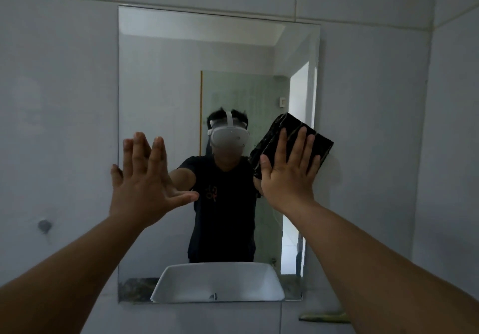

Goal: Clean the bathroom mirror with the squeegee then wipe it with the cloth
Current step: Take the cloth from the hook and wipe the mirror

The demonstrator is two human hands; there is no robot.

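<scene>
The mirror (181,74) is hanging on the grey tiled wall (59,100), filling the middle of the view, and its glass is showing no streaks or drops that can be made out in this dim light. In its lower part it is reflecting a white basin (217,281).

The person is standing square to it with both arms reaching forward. The right hand (287,173) is lying flat and fully spread, pressing a dark folded cloth (293,136) against the glass at about three o'clock on the mirror, right at its right edge, with part of the cloth overlapping onto the wall. The hand is pinning the cloth rather than gripping it.

The left hand (145,178) is open too, fingers splayed, holding nothing, resting on or just off the glass at about nine o'clock near the left edge; contact cannot be told.

No squeegee is showing anywhere, so the squeegee pass is probably finished and the cloth wipe is under way. How much glass is left to wipe cannot be judged.
</scene>
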